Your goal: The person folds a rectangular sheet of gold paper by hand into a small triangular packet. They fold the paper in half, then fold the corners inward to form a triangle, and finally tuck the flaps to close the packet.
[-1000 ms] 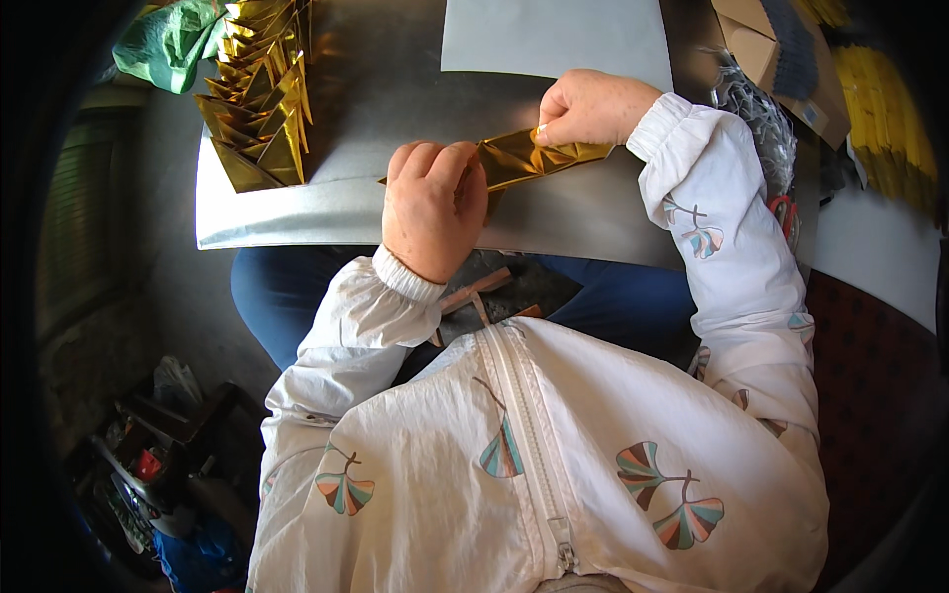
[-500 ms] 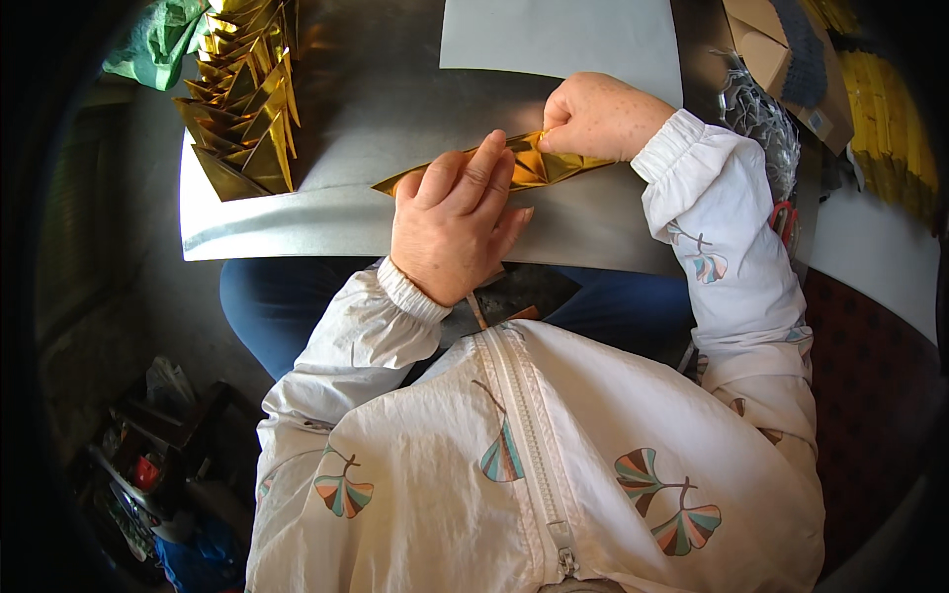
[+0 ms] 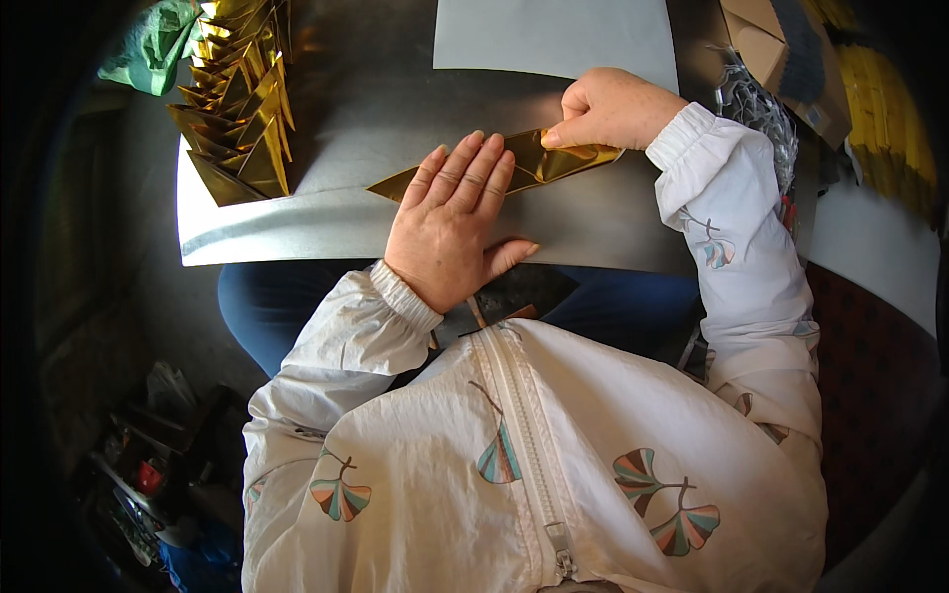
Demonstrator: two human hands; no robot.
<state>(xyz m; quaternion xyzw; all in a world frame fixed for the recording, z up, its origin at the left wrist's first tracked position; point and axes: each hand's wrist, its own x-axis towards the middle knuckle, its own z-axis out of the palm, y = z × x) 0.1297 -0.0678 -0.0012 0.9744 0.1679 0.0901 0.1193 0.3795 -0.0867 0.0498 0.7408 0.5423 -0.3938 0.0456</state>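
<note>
A long, pointed piece of folded gold foil paper (image 3: 529,161) lies slantwise on the metal tabletop (image 3: 346,212) in front of me. My left hand (image 3: 450,222) rests flat across its left part, palm down, fingers straight and the thumb out to the side. With bent fingers, my right hand (image 3: 618,111) pinches the upper edge of the foil paper toward its right end. Part of the foil is hidden beneath my left fingers. At the far left stands a row of nested, folded gold foil pieces (image 3: 237,128) with sharp points.
A white sheet (image 3: 554,35) lies at the far side of the table. To the right are clear crinkled plastic (image 3: 756,114), a cardboard box (image 3: 761,40) and bundled yellow strips (image 3: 890,128). A green plastic bag (image 3: 153,49) sits at the far left corner.
My left hand has flattened, its fingers straightening and its thumb spreading away. My right hand has shifted slightly right, and the foil's right part looks flatter.
</note>
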